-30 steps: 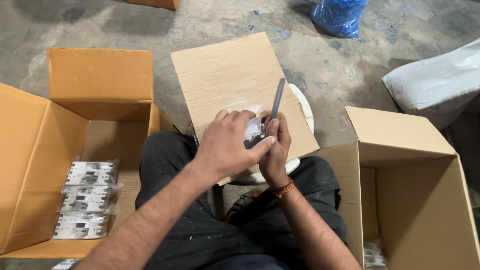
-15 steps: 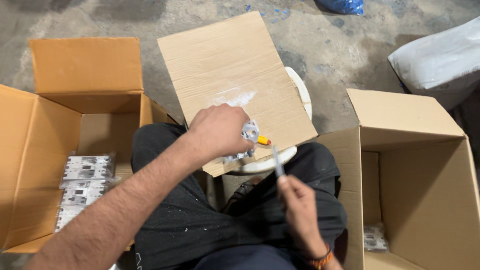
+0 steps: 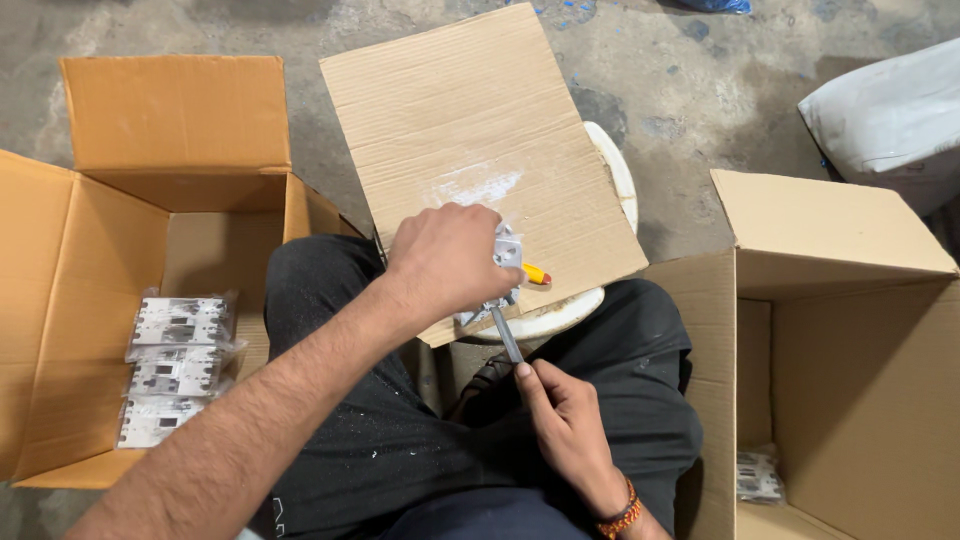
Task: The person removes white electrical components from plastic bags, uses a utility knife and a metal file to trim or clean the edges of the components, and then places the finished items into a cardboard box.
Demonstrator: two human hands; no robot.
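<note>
1. Left hand [image 3: 445, 262] clamped over a small white part [image 3: 507, 250], pinning it to the cardboard sheet [image 3: 470, 130] on the stool [image 3: 560, 315].
2. Right hand [image 3: 565, 420] pinches a thin grey tool [image 3: 505, 333], tip at the part's underside.
3. Looks like mid-prying or mid-scraping.
4. Next move needs a steady pin and a controlled tool angle.
5. Left box [image 3: 60, 300] holds bagged units [image 3: 175, 365].

Your trousers [image 3: 400, 420] are black, flecked with small white spots. The cardboard sheet [image 3: 470, 120] is pale tan with fine ribbed lines and a chalky white smear near its middle. The part [image 3: 508, 252] under your left hand [image 3: 450, 262] is white-grey with a yellow tip ending in orange. The blade [image 3: 506, 335] above your right hand [image 3: 565, 425] is steel grey. Your wristband [image 3: 622, 516] is orange and dark beaded. The left carton [image 3: 170, 115] is orange-brown, holding white and grey bagged parts [image 3: 175, 365]. The floor [image 3: 720, 90] is mottled grey.
</note>
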